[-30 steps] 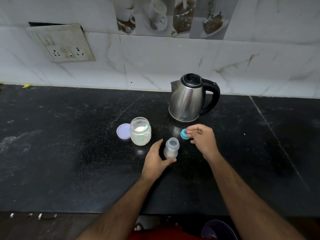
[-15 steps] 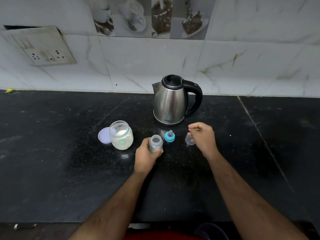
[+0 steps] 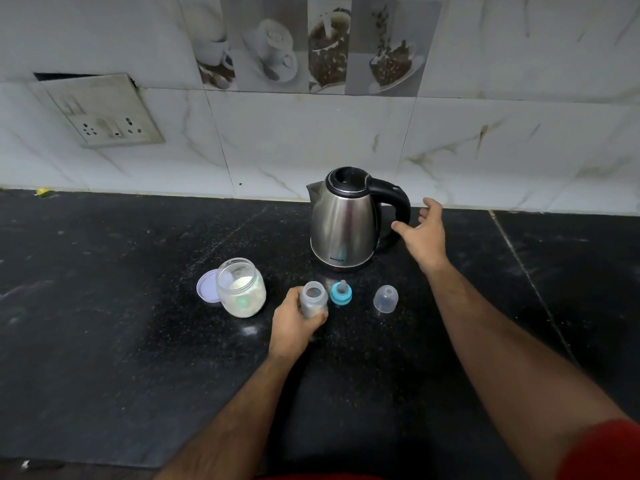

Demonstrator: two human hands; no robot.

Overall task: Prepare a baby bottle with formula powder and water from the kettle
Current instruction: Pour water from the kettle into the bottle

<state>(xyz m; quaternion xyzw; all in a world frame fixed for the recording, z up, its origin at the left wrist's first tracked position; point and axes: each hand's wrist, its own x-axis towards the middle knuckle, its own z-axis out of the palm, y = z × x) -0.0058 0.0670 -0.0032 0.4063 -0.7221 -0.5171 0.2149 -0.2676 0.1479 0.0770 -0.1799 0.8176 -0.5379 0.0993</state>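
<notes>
An open baby bottle (image 3: 313,299) stands upright on the black counter (image 3: 121,306), with my left hand (image 3: 294,323) wrapped around it. Its blue teat ring (image 3: 341,293) and clear cap (image 3: 385,298) rest on the counter just right of it. Left of the bottle stands an open glass jar (image 3: 241,287) holding white formula powder, and its lilac lid (image 3: 207,288) lies behind it. The steel kettle (image 3: 343,225) with a black handle (image 3: 398,207) stands behind the bottle. My right hand (image 3: 424,233) hovers open beside the handle, fingers spread, not touching it.
A tiled wall (image 3: 311,140) rises right behind the kettle. A switch and socket plate (image 3: 98,110) is mounted on the wall at the upper left. The counter's front edge (image 3: 104,462) runs along the bottom.
My right hand set the clear cap down on the counter and moved up and right toward the kettle handle, opening. My left hand kept its grip on the bottle.
</notes>
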